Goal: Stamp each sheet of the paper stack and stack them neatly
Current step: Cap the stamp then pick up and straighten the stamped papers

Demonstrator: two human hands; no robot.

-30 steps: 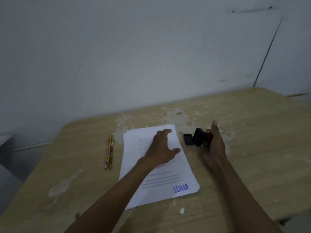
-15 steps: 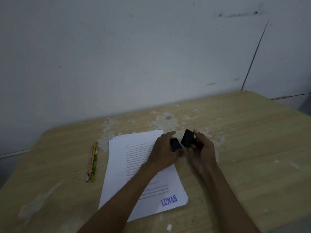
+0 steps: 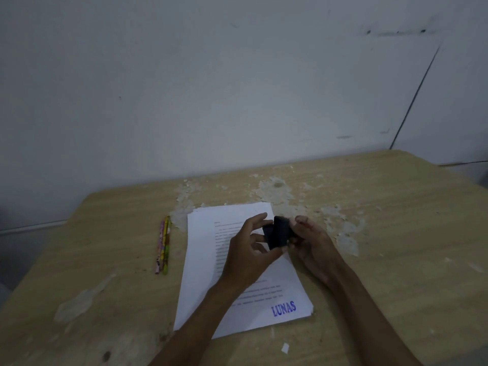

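A stack of white printed sheets lies on the wooden table, its top sheet bearing a blue "LUNAS" stamp mark at the near right corner. Above the stack's right edge both hands meet on a black stamp. My right hand holds the stamp body. My left hand pinches a small black cap against the stamp's left side. Whether the cap is fully seated on the stamp is hidden by my fingers.
Two colourful pencils lie side by side left of the stack. Flaked, worn patches mark the table top near the wall. A small paper scrap sits near the front edge.
My left hand left the paper, picked up the black cap from the table beside the stack and brought it to the stamp. My right hand moved the stamp left over the stack's edge.
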